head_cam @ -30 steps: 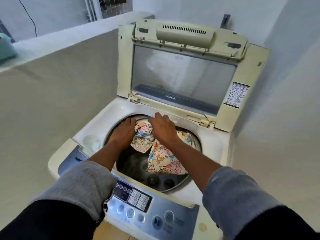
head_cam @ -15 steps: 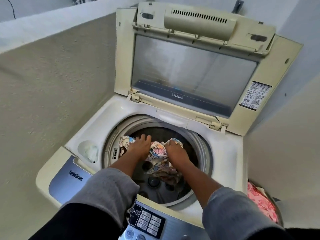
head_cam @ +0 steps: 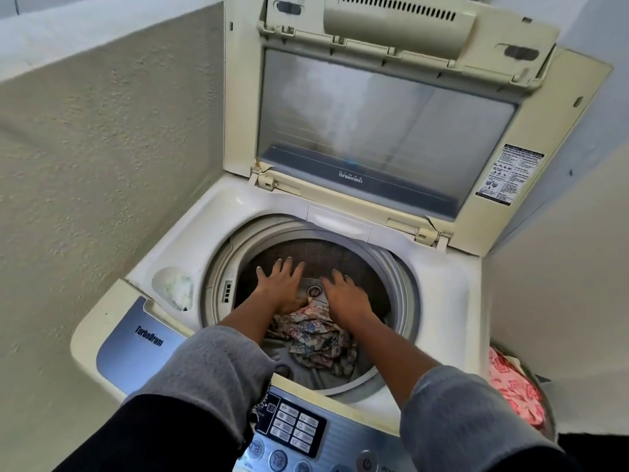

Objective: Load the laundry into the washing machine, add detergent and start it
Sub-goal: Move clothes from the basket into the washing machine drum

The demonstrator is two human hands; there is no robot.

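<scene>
Cream plastic top-loading washing machine [head_cam: 452, 291], glass-panelled lid [head_cam: 388, 131] raised, round perforated metal drum [head_cam: 316, 253], crumpled floral cloth [head_cam: 313, 338] lying at drum bottom, left hand [head_cam: 280, 287] and right hand [head_cam: 345, 296] inside drum above it, fingers [head_cam: 288, 269] splayed straight, gripping nothing.

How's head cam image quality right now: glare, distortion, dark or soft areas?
Head view: wide-angle stretch toward the corners, so the sleeves loom large; hazy whitish reflection on the lid window; drum interior is shadowed, yet the floral cloth, left hand and right hand read clearly; TurboDrum label is legible; sleeves cover part of the control panel.
</scene>
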